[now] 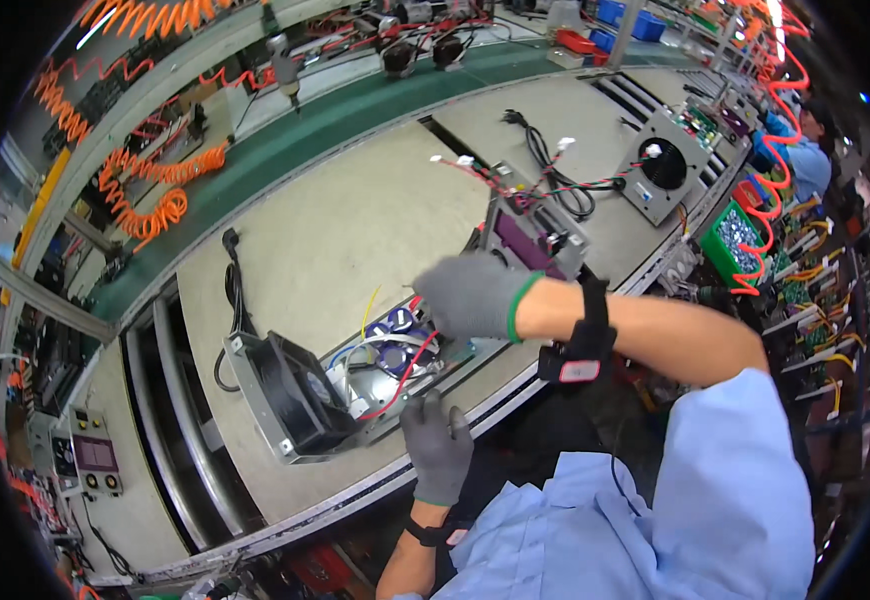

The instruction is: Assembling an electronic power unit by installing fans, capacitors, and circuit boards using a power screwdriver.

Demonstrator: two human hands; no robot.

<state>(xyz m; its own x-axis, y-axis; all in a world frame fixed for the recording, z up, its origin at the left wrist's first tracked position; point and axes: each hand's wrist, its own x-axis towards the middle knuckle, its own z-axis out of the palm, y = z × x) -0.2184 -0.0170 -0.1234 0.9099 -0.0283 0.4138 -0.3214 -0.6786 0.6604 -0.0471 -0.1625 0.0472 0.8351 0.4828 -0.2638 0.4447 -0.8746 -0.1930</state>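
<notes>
"While the right hand (470,296) hangs over the far end of the open chassis (460,373), what's the state of its grip?"

"Grey glove, knuckles up, fingers bent toward the parts. Blurred and seen from behind; cannot tell how closed it is, or whether it has hold of a wire."

"And the left hand (437,445)?"

"At the chassis's near rim. Grip loosely open, thumb apart from the fingers, nothing seen in it."

"Location of the work?"

"Chassis lies on the table (325,225), close to the person's edge. Black fan (305,395) upright at its left end, purple-topped capacitors (393,357) mid-way along. Red lead (412,371) arcs over the near side; yellow lead (367,308) sticks up at the far side. Second unit with a purple panel (521,243) just beyond the right hand."

"Step in hand, by your reading?"

"Wiring or fitting inside the chassis, I judge."

"Advice?"

"Brace the near rim with the left hand so the chassis can't slide. Take leads by the connector, not the wire. Lay the red one flat, clear of the fan blades and off the sheet-metal edge. Lean no weight on the capacitors. Tug each joint lightly before letting go."
</notes>
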